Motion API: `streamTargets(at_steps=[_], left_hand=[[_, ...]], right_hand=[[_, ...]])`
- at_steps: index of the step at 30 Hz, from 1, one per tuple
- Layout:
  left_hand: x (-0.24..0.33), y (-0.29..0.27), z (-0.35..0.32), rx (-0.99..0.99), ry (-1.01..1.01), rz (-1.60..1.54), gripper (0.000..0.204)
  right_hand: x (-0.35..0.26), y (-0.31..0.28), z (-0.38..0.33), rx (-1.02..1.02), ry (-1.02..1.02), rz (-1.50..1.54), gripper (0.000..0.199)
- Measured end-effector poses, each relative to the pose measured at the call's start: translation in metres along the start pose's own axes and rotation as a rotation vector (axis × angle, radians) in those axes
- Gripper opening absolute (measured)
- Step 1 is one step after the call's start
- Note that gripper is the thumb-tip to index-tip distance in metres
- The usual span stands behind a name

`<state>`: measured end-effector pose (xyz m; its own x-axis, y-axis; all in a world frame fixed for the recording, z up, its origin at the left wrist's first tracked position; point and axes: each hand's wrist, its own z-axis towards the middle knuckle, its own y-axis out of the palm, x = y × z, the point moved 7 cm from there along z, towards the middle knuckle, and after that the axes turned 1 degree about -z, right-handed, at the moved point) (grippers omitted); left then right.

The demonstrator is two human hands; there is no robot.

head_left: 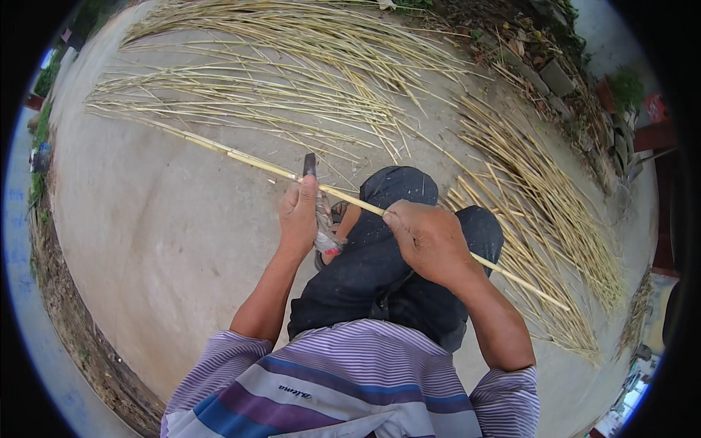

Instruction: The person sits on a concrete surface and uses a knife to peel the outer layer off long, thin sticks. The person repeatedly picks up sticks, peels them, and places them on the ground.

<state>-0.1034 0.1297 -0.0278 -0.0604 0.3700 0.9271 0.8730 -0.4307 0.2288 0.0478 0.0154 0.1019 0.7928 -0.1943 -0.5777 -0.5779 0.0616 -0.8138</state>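
Note:
A long, pale yellow cane stalk point(241, 156) slants across in front of me, its far end at the left and its near end past my right forearm. My right hand point(427, 237) is closed around the stalk over my knees. In my left hand point(298, 215) is a knife point(309, 165) with a short dark blade pointing away from me. Its handle point(325, 226) looks wrapped in greyish plastic. The blade stands against the stalk, and my left thumb lies beside it. The fingers behind the handle are partly hidden.
Long loose stalks point(248, 91) lie spread on the concrete ground point(161, 219) ahead. Another pile of stalks point(555, 212) lies to my right. Beyond it are grey blocks point(557, 78) and dry debris. My dark-trousered knees point(398, 186) are bent beneath the stalk.

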Motion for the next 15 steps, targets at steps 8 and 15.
streamTargets(at_steps=[8, 15], left_hand=[[-0.003, 0.023, -0.015, -0.049, -0.050, -0.021, 0.038], [-0.004, 0.042, -0.030, -0.043, 0.169, 0.120, 0.037]], right_hand=[[-0.002, 0.008, 0.006, -0.011, 0.001, 0.064, 0.020], [-0.001, 0.022, 0.004, 0.010, 0.025, 0.115, 0.024]])
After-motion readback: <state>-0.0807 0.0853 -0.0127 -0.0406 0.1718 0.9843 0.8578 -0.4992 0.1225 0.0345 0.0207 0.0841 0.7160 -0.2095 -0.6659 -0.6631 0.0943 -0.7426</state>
